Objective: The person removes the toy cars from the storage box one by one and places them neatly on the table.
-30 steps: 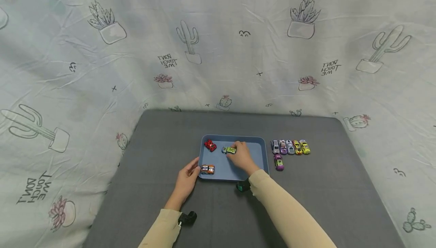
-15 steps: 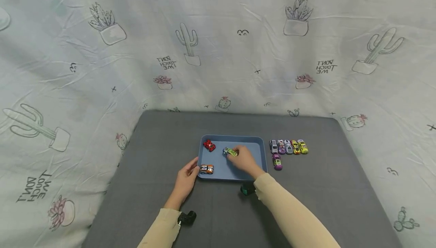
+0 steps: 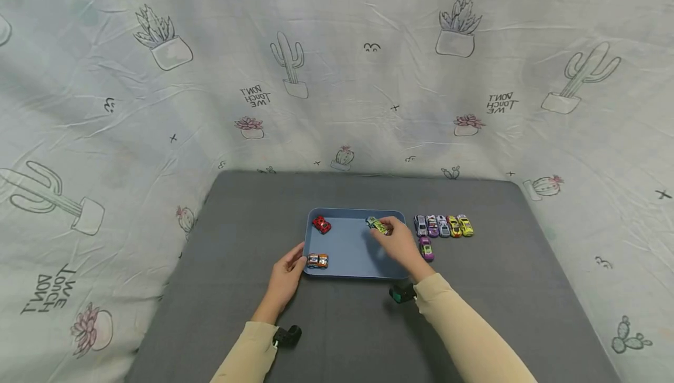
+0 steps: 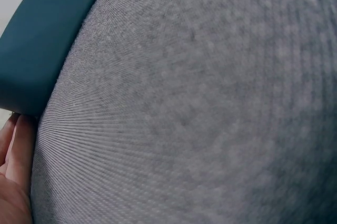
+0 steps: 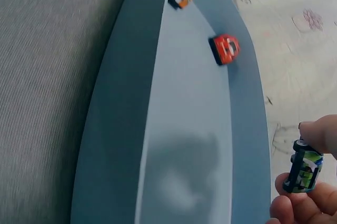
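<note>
The person's right forearm comes in from the lower right, its pale sleeve (image 3: pixel 471 330) angled up and leftward, and the right hand (image 3: pixel 397 242) is poised above the right part of the blue tray (image 3: pixel 347 248). Its grip pinches a green toy car (image 3: pixel 377 225) between thumb and fingers, the car lifted clear of the tray floor, where a soft shadow falls. The left arm slants in from the lower left; the left hand (image 3: pixel 285 275) lies on the table (image 3: pixel 337 336) side of the tray's left wall, its grip slack, fingers fairly straight and touching the outside near the front corner. Just inside that corner sits an orange toy car (image 3: pixel 317 261), with a red toy car (image 3: pixel 322 224) behind it. Right of the tray, a row of five toy cars (image 3: pixel 443 225) stands side by side, a purple toy car (image 3: pixel 426 249) in front of it
</note>
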Available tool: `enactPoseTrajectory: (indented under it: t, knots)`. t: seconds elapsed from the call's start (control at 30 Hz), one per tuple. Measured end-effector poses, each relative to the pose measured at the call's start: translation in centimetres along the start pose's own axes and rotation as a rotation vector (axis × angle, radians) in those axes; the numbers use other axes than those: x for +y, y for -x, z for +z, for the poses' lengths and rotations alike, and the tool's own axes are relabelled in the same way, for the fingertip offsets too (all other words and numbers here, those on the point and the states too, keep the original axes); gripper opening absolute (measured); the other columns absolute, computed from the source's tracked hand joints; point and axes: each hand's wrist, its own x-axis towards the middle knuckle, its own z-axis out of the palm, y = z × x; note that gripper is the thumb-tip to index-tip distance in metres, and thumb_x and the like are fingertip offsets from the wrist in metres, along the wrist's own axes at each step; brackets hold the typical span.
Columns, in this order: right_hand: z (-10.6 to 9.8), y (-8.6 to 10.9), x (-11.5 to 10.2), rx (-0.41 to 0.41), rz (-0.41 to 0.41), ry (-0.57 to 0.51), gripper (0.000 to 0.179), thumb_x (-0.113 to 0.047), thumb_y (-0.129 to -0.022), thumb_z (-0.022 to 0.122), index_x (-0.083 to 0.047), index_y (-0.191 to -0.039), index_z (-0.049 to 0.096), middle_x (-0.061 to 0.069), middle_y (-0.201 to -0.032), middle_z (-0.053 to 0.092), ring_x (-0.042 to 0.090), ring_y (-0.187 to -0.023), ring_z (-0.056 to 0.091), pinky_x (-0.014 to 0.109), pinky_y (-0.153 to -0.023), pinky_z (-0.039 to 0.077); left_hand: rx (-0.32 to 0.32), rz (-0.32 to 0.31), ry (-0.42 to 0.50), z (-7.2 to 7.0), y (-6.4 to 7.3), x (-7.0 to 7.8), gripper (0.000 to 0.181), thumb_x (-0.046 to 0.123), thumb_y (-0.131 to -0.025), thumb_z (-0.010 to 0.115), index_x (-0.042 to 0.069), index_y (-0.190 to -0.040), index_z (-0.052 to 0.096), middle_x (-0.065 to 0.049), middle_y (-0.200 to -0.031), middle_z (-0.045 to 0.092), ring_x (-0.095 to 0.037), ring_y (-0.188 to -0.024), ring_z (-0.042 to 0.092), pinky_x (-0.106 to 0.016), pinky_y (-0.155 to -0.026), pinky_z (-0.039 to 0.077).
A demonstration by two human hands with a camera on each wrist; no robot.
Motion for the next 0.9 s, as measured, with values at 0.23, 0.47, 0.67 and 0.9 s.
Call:
enactPoseTrajectory:
  t: [0.23, 0.47, 0.67, 0.9]
  knots:
    - [-2.0, 0.7, 1.8, 0.071, 0.039, -0.041, 0.046, -0.036, -0.093, 0.066, -0.005, -0.127, 0.059, 0.01, -0.106, 0.06, 0.023, -0.091, 0.055, 0.035, -0.069, 0.047, 0.013, -0.009, -0.023, 0.1, 0.0, 0.2, 0.042, 0.011, -0.1, 0.055, 0.005, -0.141, 0.05, -0.021, -0.138, 0.051, -0.031, -0.126, 0.049, -0.049, -0.103, 0.04]
    - [-3.2, 1.4, 3.9, 0.14, 0.082, -0.046, 0.047, -0.037, -0.093, 0.065, -0.004, -0.126, 0.059, 0.012, -0.105, 0.06, 0.024, -0.091, 0.055, 0.034, -0.071, 0.048, 0.008, -0.035, -0.003, 0.2, -0.7, -1.7, 0.042, 0.015, -0.1, 0.055, 0.009, -0.142, 0.05, -0.018, -0.14, 0.05, -0.03, -0.128, 0.048, -0.049, -0.105, 0.038]
    - [-4.1, 1.8, 5.3, 0.196, 0.128, -0.075, 0.05, -0.035, -0.093, 0.065, -0.002, -0.13, 0.056, 0.014, -0.101, 0.058, 0.024, -0.087, 0.053, 0.034, -0.067, 0.048, 0.032, -0.025, 0.014, 0.4, -1.5, -3.8, 0.041, 0.021, -0.099, 0.058, 0.018, -0.14, 0.054, -0.013, -0.138, 0.053, -0.026, -0.126, 0.049, -0.047, -0.105, 0.038]
    - [-4.8, 2.2, 6.3, 0.226, 0.145, -0.079, 0.05, -0.035, -0.094, 0.063, -0.001, -0.131, 0.055, 0.016, -0.104, 0.059, 0.024, -0.09, 0.054, 0.032, -0.067, 0.048, 0.053, -0.023, -0.016, 0.5, -1.4, -4.0, 0.039, 0.023, -0.099, 0.058, 0.025, -0.138, 0.055, -0.005, -0.137, 0.055, -0.019, -0.125, 0.05, -0.044, -0.105, 0.04]
